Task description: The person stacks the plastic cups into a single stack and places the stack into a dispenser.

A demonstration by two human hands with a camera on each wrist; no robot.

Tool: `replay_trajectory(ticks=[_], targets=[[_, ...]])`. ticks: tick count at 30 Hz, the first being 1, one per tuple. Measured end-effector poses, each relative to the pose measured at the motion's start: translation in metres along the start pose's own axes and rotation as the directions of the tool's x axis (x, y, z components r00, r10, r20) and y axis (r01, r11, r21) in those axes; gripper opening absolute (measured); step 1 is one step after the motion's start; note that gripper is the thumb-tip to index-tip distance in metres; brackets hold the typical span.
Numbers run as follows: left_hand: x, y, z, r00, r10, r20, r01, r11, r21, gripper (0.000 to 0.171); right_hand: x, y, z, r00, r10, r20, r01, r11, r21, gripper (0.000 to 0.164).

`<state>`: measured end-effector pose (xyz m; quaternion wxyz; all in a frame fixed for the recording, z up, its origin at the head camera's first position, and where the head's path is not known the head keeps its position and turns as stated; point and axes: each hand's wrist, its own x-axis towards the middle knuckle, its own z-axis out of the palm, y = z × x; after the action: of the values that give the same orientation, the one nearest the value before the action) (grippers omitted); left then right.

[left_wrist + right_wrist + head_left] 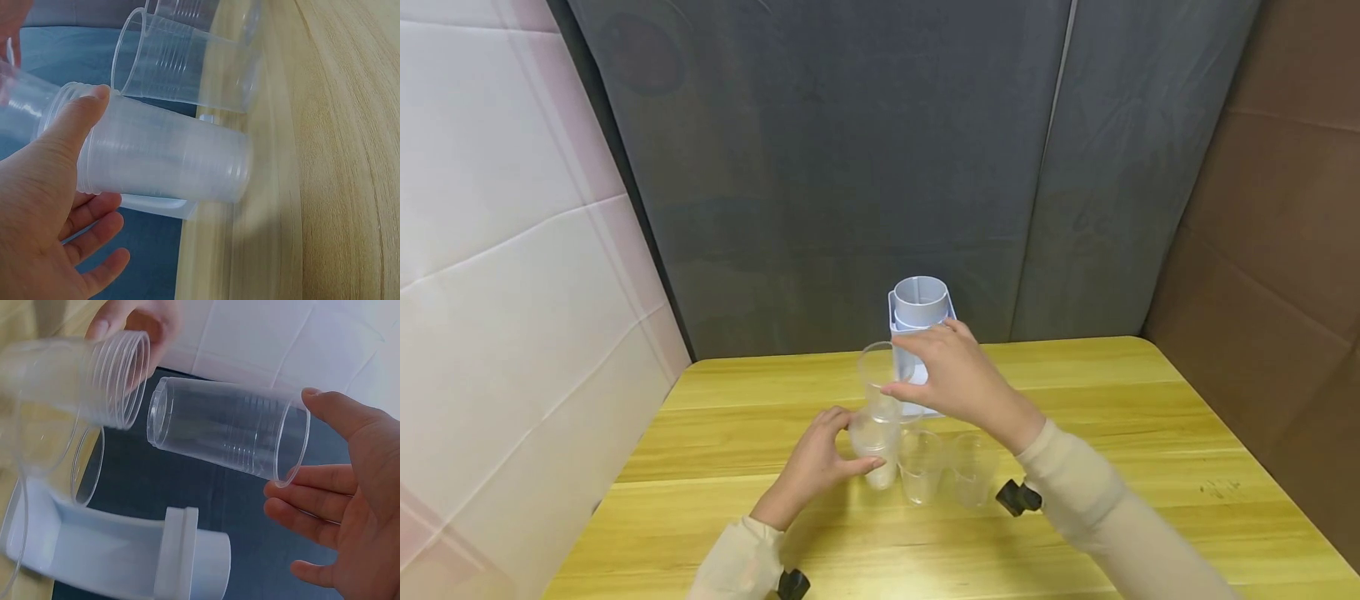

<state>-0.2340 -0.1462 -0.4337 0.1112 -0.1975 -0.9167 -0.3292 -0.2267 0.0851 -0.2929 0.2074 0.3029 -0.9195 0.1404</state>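
in the head view, the left hand (pixel 820 458) is curled round a stack of nested clear plastic cups (pixel 882 473), rims up, above the front-middle part of the wood-grained bench (pixel 737 442). the right hand (pixel 958 375), higher up, pinches a single clear cup (pixel 877 367) near its rim, directly over the stack. two more clear cups, a nearer one (pixel 920 479) just beside the stack and a farther one (pixel 973 479) to its right, stand upright on the bench. behind them is a pale blue-grey holder (pixel 921 308) with a round tube at its top, partly hidden by the right hand. a dark grey panel (pixel 850 167) rises behind the bench, and a black device (pixel 1019 497) sits by the right sleeve (pixel 1090 483). in the left wrist view, which shows the scene sideways, the left thumb lies along the rims of the stack while the other fingers are on the far side; whether the base rests on the bench cannot be told. in the right wrist view, the thumb and fingertips of the right hand meet opposite sides of the single cup's rim. its base is close to the stack's layered rims, and whether they touch is unclear.
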Motion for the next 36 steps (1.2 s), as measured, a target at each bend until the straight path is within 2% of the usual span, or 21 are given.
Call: replay_trajectory(ticks=[11,27,36], targets=[[-0.001,0.0,-0.001,1.0,0.007,0.007,-0.007,1.0,-0.007,0.059,0.003,-0.011,0.008,0.999,0.008,0.048,-0.008,1.0,0.0,0.062],[-0.001,-0.001,-0.001,1.0,0.022,-0.002,-0.021,1.0,0.01,0.052,-0.003,-0.013,0.032,0.999,-0.022,0.04,0.022,1.0,0.002,0.061],[-0.002,0.0,0.0,1.0,0.01,0.0,-0.01,1.0,0.017,0.048,-0.009,-0.013,0.043,0.998,-0.023,0.066,0.023,1.0,0.007,0.062]])
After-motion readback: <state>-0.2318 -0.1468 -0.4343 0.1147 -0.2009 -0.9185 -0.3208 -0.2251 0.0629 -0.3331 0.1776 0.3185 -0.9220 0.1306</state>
